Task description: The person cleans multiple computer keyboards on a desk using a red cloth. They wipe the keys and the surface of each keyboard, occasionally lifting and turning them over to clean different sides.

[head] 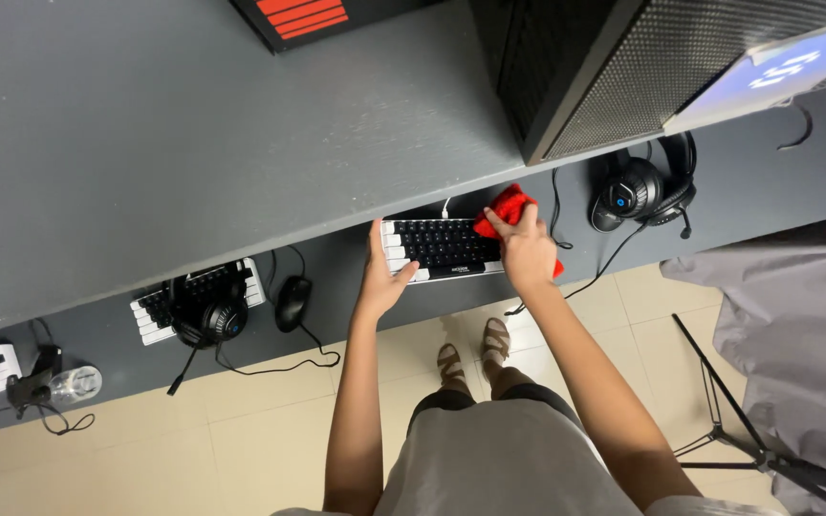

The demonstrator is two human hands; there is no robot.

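Note:
A small keyboard (440, 247) with black keys and white edges lies on the lower dark desk surface (336, 263). My left hand (381, 270) grips its left end, thumb on the front edge. My right hand (526, 250) presses a red cloth (508, 204) against the keyboard's right end. A white cable runs up from the keyboard's back edge.
A black headset (644, 187) lies right of the keyboard. To the left sit a black mouse (292, 302) and a second keyboard with a headset (210, 312) on it. A computer tower (623, 67) stands on the upper shelf. Tripod legs (728, 430) and grey fabric are at right.

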